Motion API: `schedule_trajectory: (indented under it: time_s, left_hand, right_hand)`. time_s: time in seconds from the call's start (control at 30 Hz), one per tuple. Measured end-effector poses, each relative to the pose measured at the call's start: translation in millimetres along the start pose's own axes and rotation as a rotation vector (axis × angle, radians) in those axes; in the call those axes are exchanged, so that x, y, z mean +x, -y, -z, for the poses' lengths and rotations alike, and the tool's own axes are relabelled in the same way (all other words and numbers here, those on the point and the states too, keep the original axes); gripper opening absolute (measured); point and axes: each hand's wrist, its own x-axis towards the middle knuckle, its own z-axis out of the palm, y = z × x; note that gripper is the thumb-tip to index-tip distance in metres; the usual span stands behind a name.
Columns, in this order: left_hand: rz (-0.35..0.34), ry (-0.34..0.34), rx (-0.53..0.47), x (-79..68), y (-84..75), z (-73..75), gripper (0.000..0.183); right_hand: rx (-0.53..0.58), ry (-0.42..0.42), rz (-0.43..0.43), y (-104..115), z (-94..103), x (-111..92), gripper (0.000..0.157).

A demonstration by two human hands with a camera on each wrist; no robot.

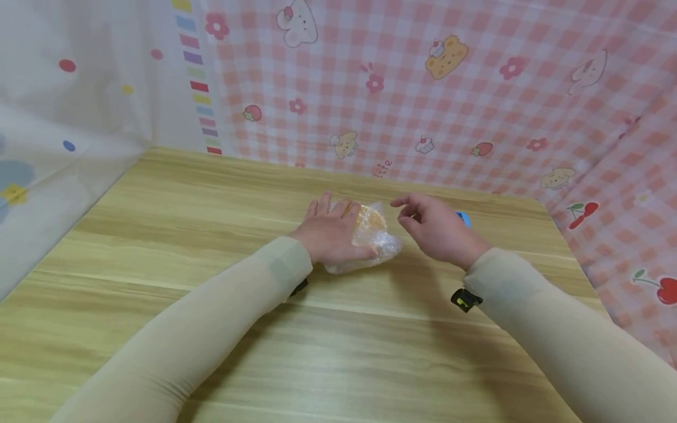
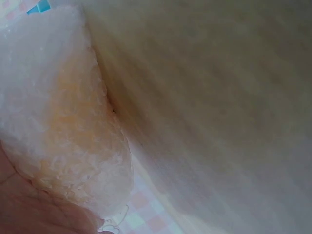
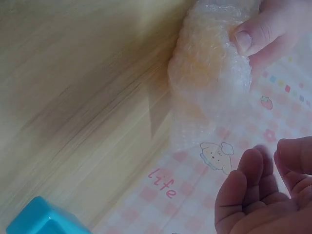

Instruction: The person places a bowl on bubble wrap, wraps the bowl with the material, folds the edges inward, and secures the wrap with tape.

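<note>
On the wooden table a bundle of clear bubble wrap (image 1: 390, 245) surrounds a yellow-orange object (image 1: 372, 218), whose kind is blurred by the wrap. My left hand (image 1: 333, 234) rests over the bundle's left side with fingers spread, its thumb laid along the near side. In the right wrist view that thumb (image 3: 253, 36) presses against the bubble wrap (image 3: 207, 73). Just right of the bundle, my right hand (image 1: 441, 230) hovers with fingers loosely bent and nothing between them.
A bright blue plastic object (image 3: 46, 219) sits beyond my right hand, mostly hidden by it in the head view. Pink checked cloth (image 1: 338, 76) with cartoon prints hangs along the table's back and right edges. White cloth (image 1: 79, 94) covers the left side.
</note>
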Motion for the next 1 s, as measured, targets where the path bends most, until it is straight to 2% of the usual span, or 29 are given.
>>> schedule_trajectory:
  time_s: [0.23,0.5,0.73,1.0]
  left_hand:
    - [-0.005,0.001,-0.004,-1.5,0.8,-0.1,0.117]
    - [-0.009,-0.002,0.004,-1.2,0.7,0.9,0.116]
    - [-0.014,0.005,0.010,-1.9,0.5,2.2,0.115]
    - [-0.007,0.006,0.008,-1.9,1.6,1.4,0.115]
  right_hand:
    - [-0.013,0.028,-0.013,3.9,-4.1,8.5,0.050]
    - [-0.062,0.071,-0.049,5.2,-4.9,16.7,0.035]
    - [-0.124,0.098,-0.028,5.5,-4.1,21.7,0.033]
    - [-0.165,0.136,0.038,14.3,-3.8,28.4,0.030]
